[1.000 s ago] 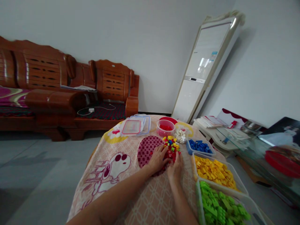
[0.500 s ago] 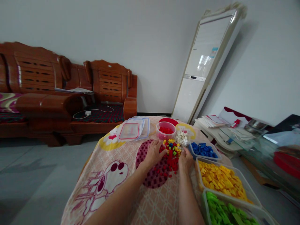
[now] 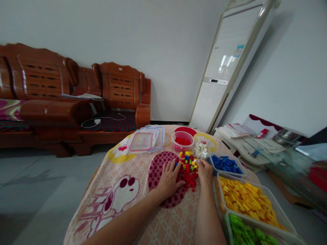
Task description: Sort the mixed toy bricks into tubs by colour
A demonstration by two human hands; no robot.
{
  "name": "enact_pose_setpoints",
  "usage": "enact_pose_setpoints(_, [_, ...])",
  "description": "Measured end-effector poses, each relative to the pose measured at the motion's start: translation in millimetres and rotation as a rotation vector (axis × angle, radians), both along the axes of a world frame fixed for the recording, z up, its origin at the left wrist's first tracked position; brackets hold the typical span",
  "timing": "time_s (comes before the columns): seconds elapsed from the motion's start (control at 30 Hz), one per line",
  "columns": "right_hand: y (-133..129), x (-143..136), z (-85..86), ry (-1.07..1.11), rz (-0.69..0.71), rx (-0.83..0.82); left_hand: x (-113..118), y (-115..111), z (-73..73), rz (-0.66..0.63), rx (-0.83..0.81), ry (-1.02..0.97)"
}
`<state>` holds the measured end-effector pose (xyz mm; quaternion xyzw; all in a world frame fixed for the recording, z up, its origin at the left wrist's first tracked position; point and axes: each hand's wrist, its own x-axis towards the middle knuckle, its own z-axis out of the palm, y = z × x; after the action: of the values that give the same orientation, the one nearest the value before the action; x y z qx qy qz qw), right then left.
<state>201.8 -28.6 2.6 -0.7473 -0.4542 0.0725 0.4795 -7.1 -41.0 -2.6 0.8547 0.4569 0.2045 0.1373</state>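
Note:
A loose pile of small building blocks (image 3: 188,170), mostly red with some yellow, blue and green, lies on the patterned tablecloth. Flat on its left side rests my left hand (image 3: 169,179), fingers spread, touching the edge of the pile. At the right side of the pile is my right hand (image 3: 205,171), its fingers curled together; what they hold, if anything, is hidden. White blocks (image 3: 200,149) lie heaped just beyond my right hand. Behind the pile stands a round pink tub (image 3: 182,147) with red blocks inside.
Along the right side stand clear boxes of blue blocks (image 3: 227,164), yellow blocks (image 3: 247,199) and green blocks (image 3: 245,229). Flat lids (image 3: 141,142) lie at the back left, and a red round lid (image 3: 186,130) behind the tub. A glass table (image 3: 288,163) stands to the right.
My left hand has shifted nearer to me and spread flat, drawing loose red blocks closer into the pile. My right hand stays at the pile's right side. The view has shifted slightly.

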Motion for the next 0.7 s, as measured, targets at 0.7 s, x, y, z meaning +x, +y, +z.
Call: enact_pose_setpoints(0.7, [6.9, 3.4, -7.4, 0.340, 0.026, 0.026, 7.6, 82.4, 50.6, 0.014, -0.082, -0.274])
